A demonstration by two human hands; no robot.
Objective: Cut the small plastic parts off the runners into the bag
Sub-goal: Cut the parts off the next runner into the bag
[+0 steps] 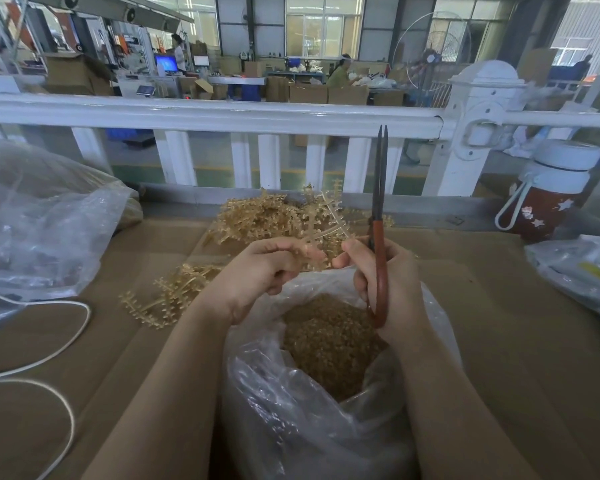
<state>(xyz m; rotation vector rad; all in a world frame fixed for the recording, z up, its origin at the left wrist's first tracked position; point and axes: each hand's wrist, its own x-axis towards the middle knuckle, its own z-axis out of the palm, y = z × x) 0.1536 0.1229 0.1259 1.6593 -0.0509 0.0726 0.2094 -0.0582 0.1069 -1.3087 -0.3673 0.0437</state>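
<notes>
A clear plastic bag [326, 427] stands open at the near edge of the cardboard-covered worktop [499, 341], part-filled with small tan plastic parts [329, 344]. Just above the bag's mouth, the left hand [264, 268] pinches a pale tan plastic runner [323, 226] by its lower stem, fingers curled round it; the runner's branched top rises away from the bag. The right hand [385, 278] grips long scissors with a red-brown looped handle [380, 237], blades nearly together and pointing straight up, while its thumb and forefinger touch the same runner beside the left hand's fingertips. Beyond the bag lies a heap of tan runners [267, 216], and a smaller heap of runners [167, 299] lies to the bag's left. Farther left of the bag sit a large clear plastic sack [42, 216] and a white cord [59, 341] looping over the worktop. To the bag's far right stand a red and white drinking bottle [551, 192] and another clear plastic packet [582, 271]. A white railing [222, 116] runs behind the worktop.
</notes>
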